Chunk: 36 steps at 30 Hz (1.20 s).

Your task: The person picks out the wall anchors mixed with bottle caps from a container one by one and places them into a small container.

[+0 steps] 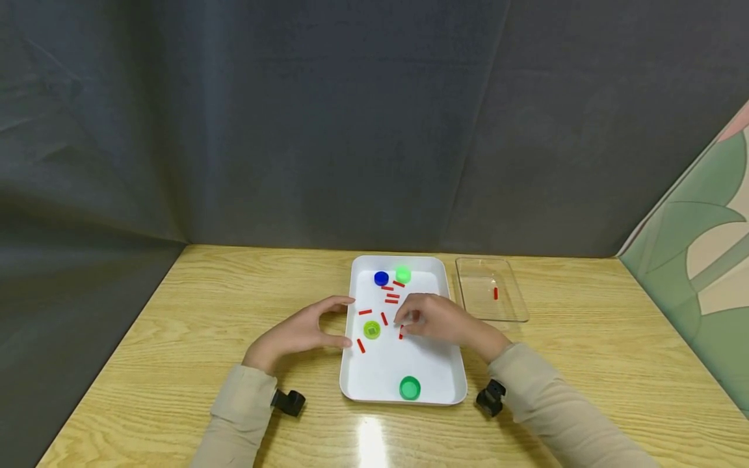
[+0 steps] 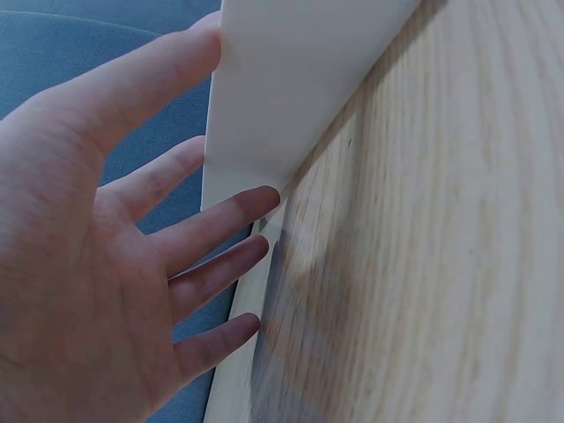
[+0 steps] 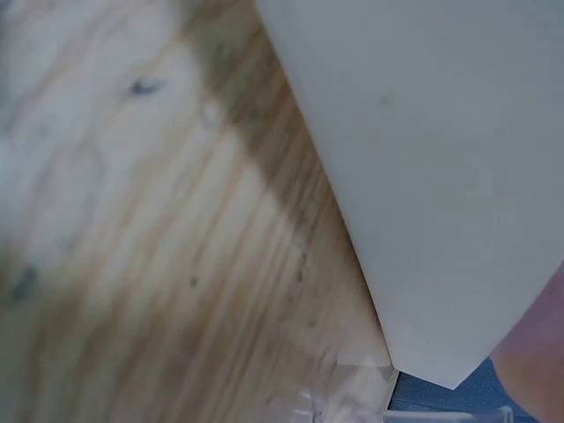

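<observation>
A white tray [image 1: 380, 370] holds several short red sticks [image 1: 365, 312]. My right hand [image 1: 435, 318] reaches over it from the right, fingers bent, thumb and fingertips at one small red stick [image 1: 400, 335], which they seem to pinch near its upper end. In the right wrist view only a blurred bit of the hand [image 3: 538, 352] shows beside the tray wall. My left hand [image 1: 301, 335] is at the tray's left side with thumb and fingers spread. In the left wrist view its fingers [image 2: 216, 229] are extended, and the thumb touches the white wall [image 2: 282, 79].
Also in the tray are a blue cap [image 1: 381, 278], a bright green cap [image 1: 403, 274], a yellow-green cap [image 1: 371, 329] and a darker green cap [image 1: 409, 388]. A clear shallow tray [image 1: 515, 312] with one red stick [image 1: 495, 293] stands to the right on the wooden table [image 1: 562, 357].
</observation>
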### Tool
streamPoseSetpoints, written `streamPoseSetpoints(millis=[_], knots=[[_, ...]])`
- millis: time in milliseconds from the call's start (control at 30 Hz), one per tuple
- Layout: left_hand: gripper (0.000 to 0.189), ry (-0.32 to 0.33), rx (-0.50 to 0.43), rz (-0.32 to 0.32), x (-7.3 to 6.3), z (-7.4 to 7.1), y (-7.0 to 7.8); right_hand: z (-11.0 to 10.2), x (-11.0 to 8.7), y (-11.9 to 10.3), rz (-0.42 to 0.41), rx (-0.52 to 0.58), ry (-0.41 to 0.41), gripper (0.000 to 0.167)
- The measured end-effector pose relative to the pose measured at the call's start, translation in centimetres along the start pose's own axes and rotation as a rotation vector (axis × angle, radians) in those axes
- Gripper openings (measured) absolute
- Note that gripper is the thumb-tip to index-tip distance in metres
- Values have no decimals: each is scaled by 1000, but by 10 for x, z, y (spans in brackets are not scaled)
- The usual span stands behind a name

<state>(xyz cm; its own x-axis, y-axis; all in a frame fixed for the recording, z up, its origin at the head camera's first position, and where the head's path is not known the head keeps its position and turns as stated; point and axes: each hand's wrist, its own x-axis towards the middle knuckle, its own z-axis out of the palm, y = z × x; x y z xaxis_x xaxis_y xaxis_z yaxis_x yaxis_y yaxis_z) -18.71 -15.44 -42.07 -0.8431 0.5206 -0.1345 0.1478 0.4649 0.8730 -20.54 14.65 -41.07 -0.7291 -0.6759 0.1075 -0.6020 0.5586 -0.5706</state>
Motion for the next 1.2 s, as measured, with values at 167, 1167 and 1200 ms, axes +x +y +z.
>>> streamPoseSetpoints(millis=[167, 1167, 1200], knots=[[78, 1, 4, 0, 0, 0, 0, 2, 2, 1, -1, 5, -25, 14], [78, -8, -19, -5, -2, -1, 3, 6, 2, 2, 46, -60, -49, 12], [78, -10, -19, -6, -2, -1, 3, 6, 2, 2, 42, -65, -44, 11]])
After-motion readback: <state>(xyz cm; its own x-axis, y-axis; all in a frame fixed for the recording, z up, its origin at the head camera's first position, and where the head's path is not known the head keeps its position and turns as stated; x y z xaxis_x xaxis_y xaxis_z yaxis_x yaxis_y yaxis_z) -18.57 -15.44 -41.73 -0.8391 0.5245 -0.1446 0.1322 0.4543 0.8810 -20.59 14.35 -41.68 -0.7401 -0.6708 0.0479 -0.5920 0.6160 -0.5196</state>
